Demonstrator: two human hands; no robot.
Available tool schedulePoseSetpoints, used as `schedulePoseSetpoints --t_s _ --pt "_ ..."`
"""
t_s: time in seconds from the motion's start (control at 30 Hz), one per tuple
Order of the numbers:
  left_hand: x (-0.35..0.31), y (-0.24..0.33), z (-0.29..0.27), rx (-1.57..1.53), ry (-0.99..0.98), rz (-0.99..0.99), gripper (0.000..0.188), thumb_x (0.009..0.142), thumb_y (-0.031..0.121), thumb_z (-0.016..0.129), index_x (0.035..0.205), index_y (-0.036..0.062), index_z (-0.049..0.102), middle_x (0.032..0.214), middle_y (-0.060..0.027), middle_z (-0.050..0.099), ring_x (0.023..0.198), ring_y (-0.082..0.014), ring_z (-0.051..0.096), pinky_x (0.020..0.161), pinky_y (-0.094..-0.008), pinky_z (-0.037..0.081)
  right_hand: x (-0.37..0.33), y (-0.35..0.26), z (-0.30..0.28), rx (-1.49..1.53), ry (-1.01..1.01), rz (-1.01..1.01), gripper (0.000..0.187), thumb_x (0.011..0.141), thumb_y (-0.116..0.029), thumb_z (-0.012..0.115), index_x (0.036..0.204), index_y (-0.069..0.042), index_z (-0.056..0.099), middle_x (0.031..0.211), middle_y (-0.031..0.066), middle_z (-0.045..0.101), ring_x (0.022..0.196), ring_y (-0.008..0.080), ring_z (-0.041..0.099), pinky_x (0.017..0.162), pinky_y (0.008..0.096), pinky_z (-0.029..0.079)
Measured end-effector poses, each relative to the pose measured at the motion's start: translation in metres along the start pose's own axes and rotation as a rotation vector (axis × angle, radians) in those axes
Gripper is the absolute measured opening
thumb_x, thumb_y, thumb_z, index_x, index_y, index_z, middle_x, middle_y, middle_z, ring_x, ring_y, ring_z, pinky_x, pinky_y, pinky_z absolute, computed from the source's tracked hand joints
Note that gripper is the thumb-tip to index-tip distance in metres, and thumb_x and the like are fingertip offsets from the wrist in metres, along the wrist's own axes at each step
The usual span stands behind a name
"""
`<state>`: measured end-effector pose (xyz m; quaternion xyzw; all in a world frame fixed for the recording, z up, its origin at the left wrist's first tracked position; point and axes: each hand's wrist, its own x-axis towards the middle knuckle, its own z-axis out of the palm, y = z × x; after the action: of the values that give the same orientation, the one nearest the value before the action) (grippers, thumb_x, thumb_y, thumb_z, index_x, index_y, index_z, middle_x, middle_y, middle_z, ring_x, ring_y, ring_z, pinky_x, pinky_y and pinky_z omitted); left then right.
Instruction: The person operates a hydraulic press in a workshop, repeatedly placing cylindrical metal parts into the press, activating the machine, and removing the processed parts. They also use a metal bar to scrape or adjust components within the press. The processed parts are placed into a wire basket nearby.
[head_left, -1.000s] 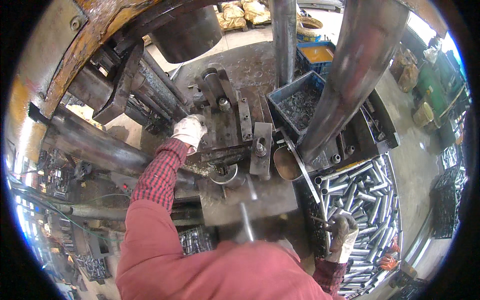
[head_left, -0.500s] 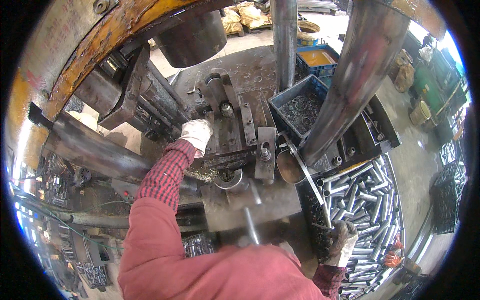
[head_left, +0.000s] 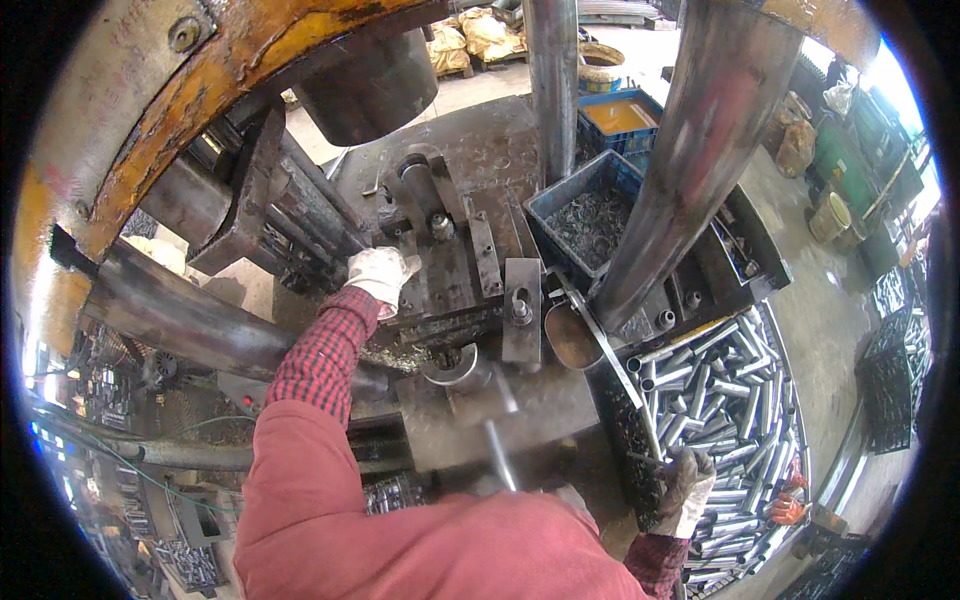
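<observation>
My left hand (head_left: pixel 382 276), in a white work glove, is at the left edge of the dark steel die block (head_left: pixel 440 268). Its fingertips point right, apart from each other, and I see nothing in them. My right hand (head_left: pixel 686 490), in a soiled glove, is curled at the lower right beside the heap of shiny cut metal tubes (head_left: pixel 735 400). A thin dark rod (head_left: pixel 645 458) runs into its fingers, partly hidden by the glove. On the plate in front of me, a half-round metal cradle (head_left: pixel 455 368) stands close to a bright, blurred rod-like piece (head_left: pixel 500 455).
A dark press cylinder (head_left: pixel 368 88) hangs above the block. Thick steel columns (head_left: pixel 695 150) rise on both sides. A blue crate of metal rings (head_left: pixel 590 215) stands back right, with a blue crate of orange-brown liquid (head_left: pixel 622 115) behind it. An orange glove (head_left: pixel 787 510) lies on the tubes.
The whole view has shifted slightly left. My left hand's fingers reach out more to the right than before. My right hand stays curled at the rod.
</observation>
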<state>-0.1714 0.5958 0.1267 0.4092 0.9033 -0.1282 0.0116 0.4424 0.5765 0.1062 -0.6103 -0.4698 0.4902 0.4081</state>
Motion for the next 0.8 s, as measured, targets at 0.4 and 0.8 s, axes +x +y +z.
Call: schedulePoseSetpoints --t_s 0.4,0.8 --pt "0.004 -0.005 -0.001 0.030 0.052 0.044 0.052 0.108 0.054 0.060 0.112 0.0069 0.080 0.108 -0.0210 0.082 0.107 -0.0393 0.080 0.091 -0.0496 0.063 0.004 -0.005 0.002 -0.045 -0.040 -0.106 0.052 0.098 -0.052 0.076 0.103 0.000 0.074 0.083 0.0036 0.068 0.072 0.0134 0.060 0.067 0.0322 0.048" --pt "0.095 -0.037 0.027 0.016 -0.009 0.107 0.039 0.099 0.036 0.071 0.125 0.0092 0.081 0.131 -0.0211 0.077 0.121 -0.0401 0.075 0.102 -0.0519 0.060 0.009 0.020 -0.012 0.123 0.054 0.130 0.043 0.095 -0.041 0.078 0.099 0.001 0.074 0.083 0.0082 0.072 0.065 0.0186 0.069 0.062 0.0355 0.059"
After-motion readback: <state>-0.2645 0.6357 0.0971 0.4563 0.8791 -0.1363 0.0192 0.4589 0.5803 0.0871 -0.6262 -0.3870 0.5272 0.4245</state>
